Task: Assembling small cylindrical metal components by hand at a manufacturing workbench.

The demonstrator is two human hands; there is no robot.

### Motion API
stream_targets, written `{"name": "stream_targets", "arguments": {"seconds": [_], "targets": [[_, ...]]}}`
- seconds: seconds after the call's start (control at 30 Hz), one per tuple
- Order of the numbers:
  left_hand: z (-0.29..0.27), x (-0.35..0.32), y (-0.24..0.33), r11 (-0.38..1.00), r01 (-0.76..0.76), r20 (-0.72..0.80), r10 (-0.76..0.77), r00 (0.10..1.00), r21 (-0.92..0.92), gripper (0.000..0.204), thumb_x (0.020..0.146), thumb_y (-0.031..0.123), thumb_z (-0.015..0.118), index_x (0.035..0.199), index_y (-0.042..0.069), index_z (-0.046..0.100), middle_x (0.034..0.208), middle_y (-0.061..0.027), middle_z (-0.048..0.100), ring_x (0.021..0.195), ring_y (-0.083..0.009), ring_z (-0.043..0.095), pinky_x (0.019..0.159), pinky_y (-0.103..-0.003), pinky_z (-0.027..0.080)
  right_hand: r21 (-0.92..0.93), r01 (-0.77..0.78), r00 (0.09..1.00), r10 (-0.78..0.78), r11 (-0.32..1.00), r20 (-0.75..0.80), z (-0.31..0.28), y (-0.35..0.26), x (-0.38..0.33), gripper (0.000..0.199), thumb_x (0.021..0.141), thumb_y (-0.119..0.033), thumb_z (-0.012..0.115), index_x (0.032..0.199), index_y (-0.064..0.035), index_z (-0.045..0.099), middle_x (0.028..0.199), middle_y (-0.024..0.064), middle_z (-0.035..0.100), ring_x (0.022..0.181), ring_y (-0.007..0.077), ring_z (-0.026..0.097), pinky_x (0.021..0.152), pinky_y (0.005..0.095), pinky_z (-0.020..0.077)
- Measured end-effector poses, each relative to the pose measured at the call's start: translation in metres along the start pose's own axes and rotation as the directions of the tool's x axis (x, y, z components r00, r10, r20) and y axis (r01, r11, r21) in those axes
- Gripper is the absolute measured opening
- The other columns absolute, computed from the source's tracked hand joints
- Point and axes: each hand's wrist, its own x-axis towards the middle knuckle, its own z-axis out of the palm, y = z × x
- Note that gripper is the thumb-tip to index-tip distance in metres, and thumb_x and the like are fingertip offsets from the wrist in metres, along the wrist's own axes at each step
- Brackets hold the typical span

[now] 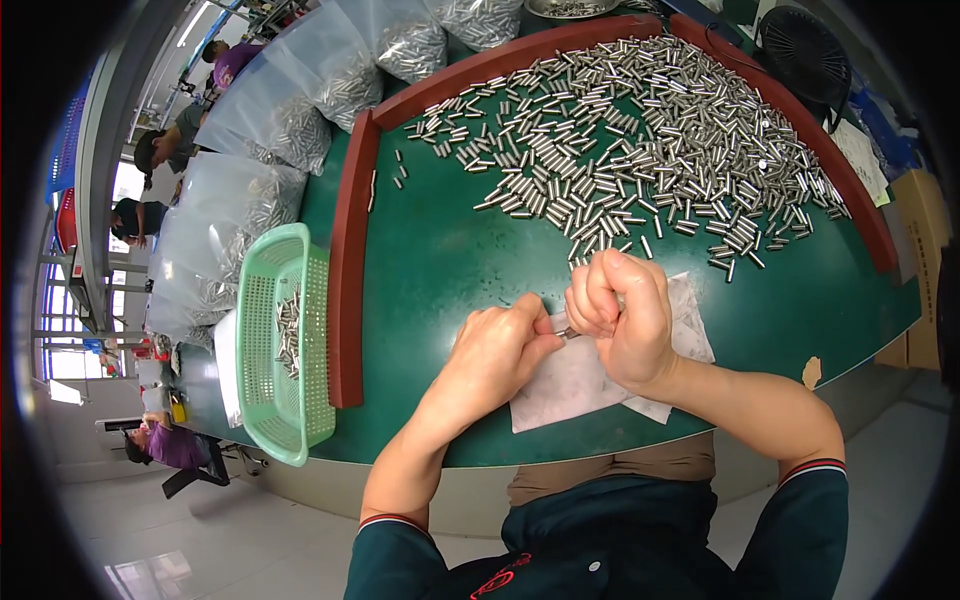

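Over the near middle of the green table (430, 290), my left hand (490, 350) pinches a small metal pin (568, 334) between thumb and fingertips. Just to its right, my right hand (630, 315) is closed in a curled grip beside the pin. Its fingers hide what they hold, if anything. Both hands are above a stained white cloth (560, 392), which lies creased on the table. Beyond them spreads a large heap of short shiny metal pins (690, 130), whose near edge reaches almost to my right hand.
Red-brown wooden rails (350, 270) border the work area. Left of them stands a green plastic basket (318, 400) with some pins inside. Clear bags of pins (345, 85) line the far left. A black fan (805, 55) and cardboard box (918, 240) are at right. Several people are in the left background.
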Motion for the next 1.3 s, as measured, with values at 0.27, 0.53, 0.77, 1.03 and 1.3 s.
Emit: {"name": "stream_targets", "arguments": {"seconds": [0.27, 0.53, 0.77, 1.03, 1.3], "targets": [[-0.004, 0.005, 0.008, 0.998, 0.058, 0.066, -0.058, 0.996, 0.003, 0.016, 0.073, 0.008, 0.062, 0.072, -0.001, 0.049, 0.058, -0.0179, 0.055, 0.056, -0.0356, 0.055, 0.05, -0.042, 0.041, -0.082, 0.044, 0.999, -0.042, 0.996, 0.031, 0.001, 0.005, -0.005, 0.034, 0.085, -0.016, 0.036, 0.054, -0.0042, 0.031, 0.051, 0.0003, 0.033, 0.049, 0.0072, 0.028, 0.044, 0.0246, 0.0256], [-0.008, 0.004, -0.005, 0.997, -0.074, 0.011, 0.074, 0.997, 0.005, 0.015, 0.078, 0.012, 0.059, 0.081, -0.001, 0.052, 0.054, -0.0117, 0.052, 0.047, -0.0249, 0.051, 0.046, -0.032, 0.039, 0.037, -0.061, 0.998, 0.06, 0.997, 0.024, 0.0, 0.0, 0.005, 0.036, 0.087, -0.016, 0.036, 0.052, -0.0064, 0.03, 0.049, -0.0006, 0.032, 0.046, 0.0066, 0.027, 0.043, 0.0231, 0.0236], [-0.03, 0.016, -0.036, -0.049, 0.188, 0.189, -0.012, 0.982, -0.981, 0.017, 0.086, 0.021, 0.054, 0.083, 0.005, 0.049, 0.077, -0.0037, 0.05, 0.049, -0.001, 0.03, 0.045, -0.014, 0.027, 0.097, -0.1, 0.995, 0.102, 0.99, -0.018, 0.001, -0.002, 0.002, 0.037, 0.087, -0.017, 0.034, 0.051, -0.008, 0.027, 0.045, 0.0001, 0.027, 0.041, 0.0072, 0.021, 0.039, 0.023, 0.0187], [-0.02, 0.022, -0.051, -0.127, 0.125, 0.134, -0.07, 0.988, -0.984, 0.015, 0.086, 0.013, 0.053, 0.097, 0.002, 0.054, 0.08, -0.0055, 0.057, 0.048, -0.0021, 0.033, 0.045, -0.015, 0.029, 0.114, -0.096, 0.995, 0.097, 0.989, -0.009, 0.002, 0.001, 0.004, 0.037, 0.086, -0.016, 0.035, 0.051, -0.0083, 0.027, 0.045, -0.0005, 0.027, 0.04, 0.0066, 0.019, 0.038, 0.0226, 0.0172], [-0.022, 0.023, -0.05, -0.129, 0.149, 0.16, -0.076, 0.984, -0.98, 0.017, 0.086, 0.012, 0.052, 0.1, 0.002, 0.054, 0.082, -0.006, 0.059, 0.047, -0.0022, 0.033, 0.045, -0.016, 0.029, 0.102, -0.101, 0.995, 0.102, 0.99, -0.007, 0.002, -0.001, 0.006, 0.039, 0.088, -0.019, 0.035, 0.051, -0.0086, 0.027, 0.045, -0.0005, 0.027, 0.04, 0.0067, 0.018, 0.038, 0.0225, 0.0168]]}}
